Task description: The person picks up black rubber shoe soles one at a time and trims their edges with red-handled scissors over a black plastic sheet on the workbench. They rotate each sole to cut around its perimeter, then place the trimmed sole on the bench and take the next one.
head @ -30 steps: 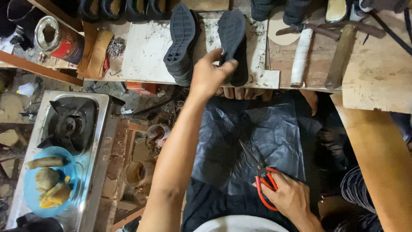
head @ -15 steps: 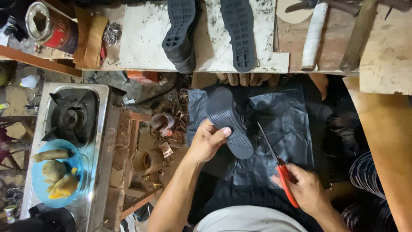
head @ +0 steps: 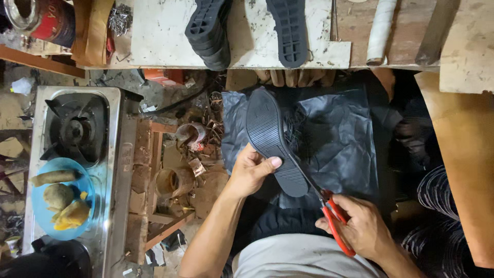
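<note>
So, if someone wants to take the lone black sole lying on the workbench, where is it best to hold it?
Grip the single black sole across its narrower near end, which juts over the workbench edge. Come from the bench's front edge: it lies flat, tread up, so fingers can likely slip under the overhang.

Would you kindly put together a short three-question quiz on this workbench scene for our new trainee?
1. True or false: the left hand holds the black sole over the dark plastic sheet.
2. Which tool is in the grip of the right hand? A) hammer B) red-handled scissors C) brush
3. Fill in: the blue plate with food rests on the ____ at the far left.

Key:
1. True; the thumb presses on the sole's tread side.
2. B; the blades meet the sole's edge.
3. Stove; the plate sits on its metal top, near the burner.
</note>
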